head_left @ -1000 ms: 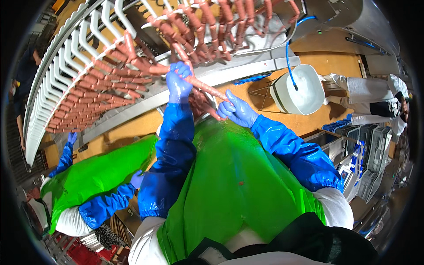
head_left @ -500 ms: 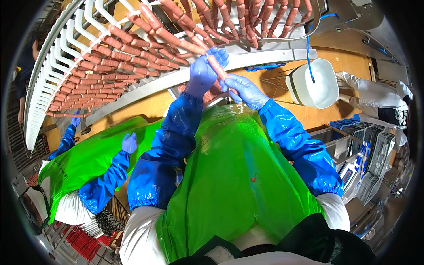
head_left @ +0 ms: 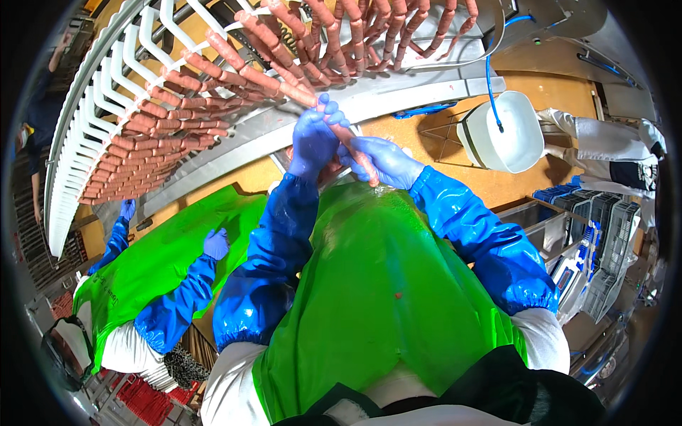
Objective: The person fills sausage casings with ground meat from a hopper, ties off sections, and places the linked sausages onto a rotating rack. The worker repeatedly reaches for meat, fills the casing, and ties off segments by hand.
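A string of pink sausages [head_left: 257, 77] slants down from the white hooks to my hands, both in blue gloves. My left hand [head_left: 314, 145] is closed round the string near its lower part. My right hand [head_left: 388, 162], just to the right, pinches the sausage [head_left: 366, 166] below, whose end points down toward my green apron [head_left: 398, 263]. Part of the string is hidden behind the fingers. Many more linked sausages [head_left: 348, 39] hang in loops behind and above my hands.
A curved rail of white hooks [head_left: 106, 96] holds sausage loops at left, above a metal ledge [head_left: 305, 138]. A co-worker's gloved hand [head_left: 216, 243] is at lower left. A white tub [head_left: 515, 135] with a blue hose stands right; grey crates [head_left: 604, 245] are stacked beyond.
Both hands have shifted slightly left and downward with the sausage string. The hanging loops sit further left in view. The sausage end now hangs lower, below my right hand's fingers.
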A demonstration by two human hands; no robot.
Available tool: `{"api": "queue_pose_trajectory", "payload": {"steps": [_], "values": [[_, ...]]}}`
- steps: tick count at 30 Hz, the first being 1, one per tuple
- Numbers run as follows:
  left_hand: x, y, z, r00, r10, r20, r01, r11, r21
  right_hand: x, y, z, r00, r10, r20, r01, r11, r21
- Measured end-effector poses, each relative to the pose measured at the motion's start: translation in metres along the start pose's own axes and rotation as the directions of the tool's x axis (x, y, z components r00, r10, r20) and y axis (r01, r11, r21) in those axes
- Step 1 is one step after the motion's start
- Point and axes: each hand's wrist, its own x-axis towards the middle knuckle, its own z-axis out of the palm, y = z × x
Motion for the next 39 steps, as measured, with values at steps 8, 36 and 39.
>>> {"api": "queue_pose_trajectory", "payload": {"steps": [8,36,39], "values": [[0.014,-0.007,0.046,0.983,0.072,-0.168,-0.059,0.995,0.082,0.002,-0.007,-0.01,0.999,-0.022,0.031,0.024,0.996,-0.09],[0.017,0.009,0.046,0.996,-0.046,-0.071,0.051,0.996,0.073,0.004,0.001,0.036,0.976,-0.138,-0.167,0.07,0.93,-0.36],[0.017,0.008,0.049,0.989,-0.041,-0.14,0.048,0.998,0.046,0.008,0.003,0.033,0.971,-0.105,-0.214,0.032,0.947,-0.319]]}}
